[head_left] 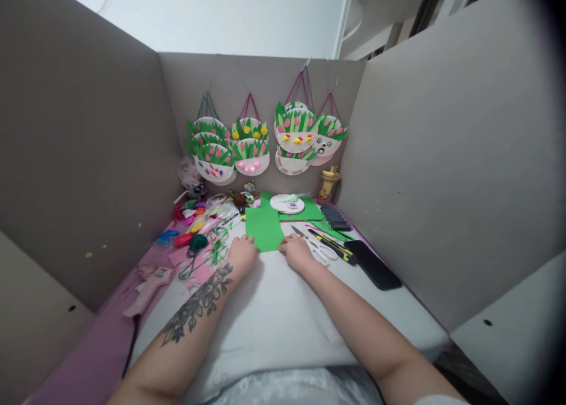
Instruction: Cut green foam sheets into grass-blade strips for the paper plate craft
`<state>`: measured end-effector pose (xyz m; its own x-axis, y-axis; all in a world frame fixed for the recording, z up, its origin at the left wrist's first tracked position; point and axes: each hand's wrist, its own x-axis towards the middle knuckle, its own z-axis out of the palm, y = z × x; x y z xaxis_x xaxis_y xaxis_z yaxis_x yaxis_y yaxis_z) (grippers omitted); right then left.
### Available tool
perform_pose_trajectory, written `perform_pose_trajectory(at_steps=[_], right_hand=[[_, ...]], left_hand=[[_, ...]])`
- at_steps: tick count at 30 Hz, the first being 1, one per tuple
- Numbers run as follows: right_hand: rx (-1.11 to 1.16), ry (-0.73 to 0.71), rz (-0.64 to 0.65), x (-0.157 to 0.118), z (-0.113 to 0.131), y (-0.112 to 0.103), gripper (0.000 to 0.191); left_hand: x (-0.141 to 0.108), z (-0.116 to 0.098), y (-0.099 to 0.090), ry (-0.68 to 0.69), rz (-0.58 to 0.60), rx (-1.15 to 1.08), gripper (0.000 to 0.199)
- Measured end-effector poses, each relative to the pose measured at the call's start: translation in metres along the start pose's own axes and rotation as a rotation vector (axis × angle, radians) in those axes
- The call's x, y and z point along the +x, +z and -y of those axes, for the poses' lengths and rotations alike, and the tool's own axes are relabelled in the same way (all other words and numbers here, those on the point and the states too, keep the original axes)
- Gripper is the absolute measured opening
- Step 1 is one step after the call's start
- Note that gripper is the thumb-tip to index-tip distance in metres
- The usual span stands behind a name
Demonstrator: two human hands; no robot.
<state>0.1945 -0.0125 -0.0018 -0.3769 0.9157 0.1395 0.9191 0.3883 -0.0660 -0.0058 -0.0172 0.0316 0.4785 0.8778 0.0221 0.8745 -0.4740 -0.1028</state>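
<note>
A green sheet of paper (265, 229) is between my two hands in the head view, near the middle of the table. My left hand (243, 255) grips its lower left edge with curled fingers. On the opposite side, my right hand (295, 252) pinches the lower right edge. White-handled scissors (322, 250) lie just right of my right hand. Beyond the sheet, more green paper (305, 213) lies under a white paper plate (287, 204). Green paper scraps (220, 246) are strewn to the left of my left hand.
Yellow-and-black cutters (336, 249) and a black phone (374, 264) lie at right. A pink glue gun (149, 290) and dark green yarn (197, 244) are at left. Paper-plate flower baskets (251, 157) hang on the grey back panel (265, 72); side panels enclose the table.
</note>
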Motion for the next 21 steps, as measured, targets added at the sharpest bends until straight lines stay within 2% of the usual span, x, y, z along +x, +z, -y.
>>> perform_pose_trajectory(at_steps=[4,8,15,21], right_hand=[[-0.025,0.083,0.01,-0.004,-0.008,-0.005,0.024],[-0.029,0.095,0.001,-0.002,-0.004,-0.005,0.025],[0.027,0.008,-0.001,-0.003,0.006,0.001,0.031],[0.066,-0.062,0.017,0.001,0.025,0.003,0.039]], left_hand=[[-0.005,0.007,-0.003,-0.056,0.033,0.017,0.031],[-0.007,0.006,-0.003,-0.054,0.034,0.011,0.029],[-0.002,-0.01,0.004,0.019,-0.003,-0.009,0.029],[0.004,-0.024,0.014,0.048,-0.021,-0.039,0.031]])
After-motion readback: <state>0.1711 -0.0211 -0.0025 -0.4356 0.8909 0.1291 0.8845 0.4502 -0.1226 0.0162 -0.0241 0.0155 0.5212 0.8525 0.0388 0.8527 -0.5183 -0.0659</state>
